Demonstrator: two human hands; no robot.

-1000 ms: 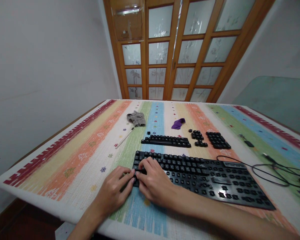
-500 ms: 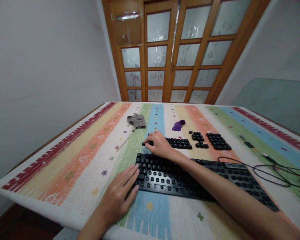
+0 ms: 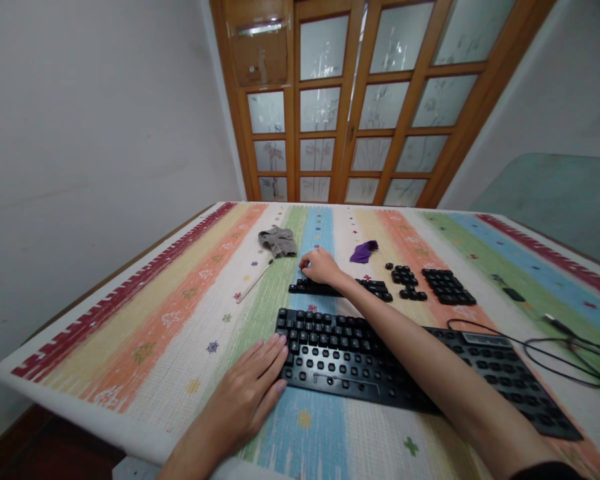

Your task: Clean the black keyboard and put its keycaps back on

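While the left hand lies flat, unclenched, against the black computer keyboard on the tabletop — a sound anchor — the right hand curls at the loose keycaps beyond (pinching one? cannot tell); lifting by the sides should work best.

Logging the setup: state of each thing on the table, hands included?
Black plastic keyboard: upper-left caps on, lower rows and right end bare
Loose black plastic keycaps: off the board, grouped
Grey fabric piece: crumpled
Purple fabric piece: crumpled
Thin white dark-tipped stick: lying flat
Black cable with metal plug: loosely looped, plug unconnected
Left hand: flat, on keyboard's left edge
Right hand: grip curled, contents unclear
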